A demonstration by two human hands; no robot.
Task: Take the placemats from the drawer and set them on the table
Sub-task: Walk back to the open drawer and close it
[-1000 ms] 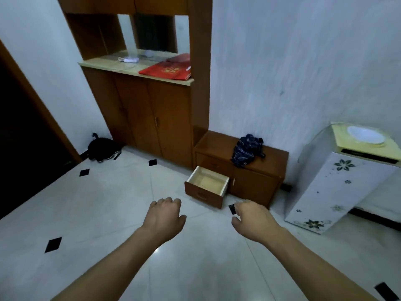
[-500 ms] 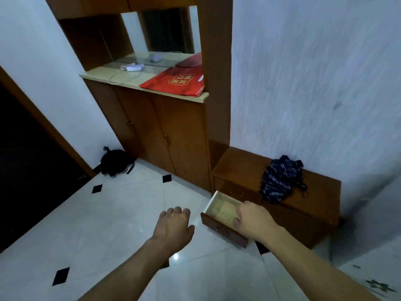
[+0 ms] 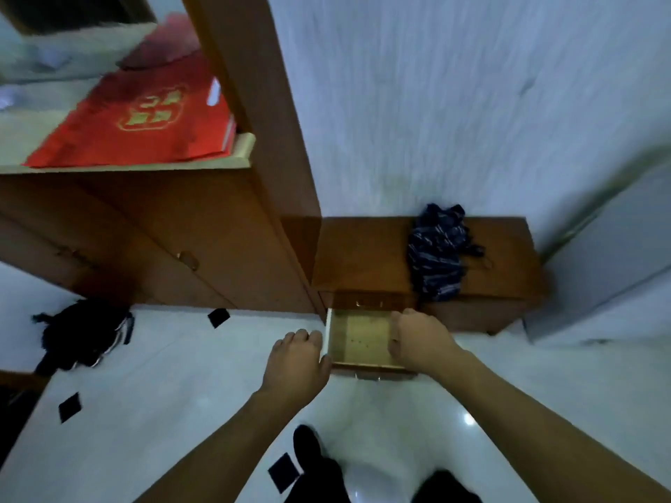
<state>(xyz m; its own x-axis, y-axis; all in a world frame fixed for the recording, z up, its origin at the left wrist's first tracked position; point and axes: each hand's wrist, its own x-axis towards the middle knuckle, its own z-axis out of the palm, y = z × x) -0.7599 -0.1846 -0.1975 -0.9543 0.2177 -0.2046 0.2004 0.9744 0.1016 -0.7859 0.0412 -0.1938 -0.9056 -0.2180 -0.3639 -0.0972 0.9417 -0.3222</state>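
Pale wood lines the open drawer (image 3: 328, 337) of the low cabinet (image 3: 363, 255); a flat dotted layer on its floor is probably the placemats (image 3: 363, 337). The left hand (image 3: 297, 361) hangs loosely curled, empty, beside the left wall; the right hand (image 3: 421, 341) curls over the right side, its grip hidden. Lying flush, the mats may slip a pinch, or snag and drag the drawer out.

Cannot read the gold mark on the red bag (image 3: 138, 118) through motion blur. Cannot make out the lining of the drawer (image 3: 363, 366), nor judge the hold of the right hand (image 3: 417, 339) on the covered right wall. Loses the pale cabinet (image 3: 617, 270) at the right edge.
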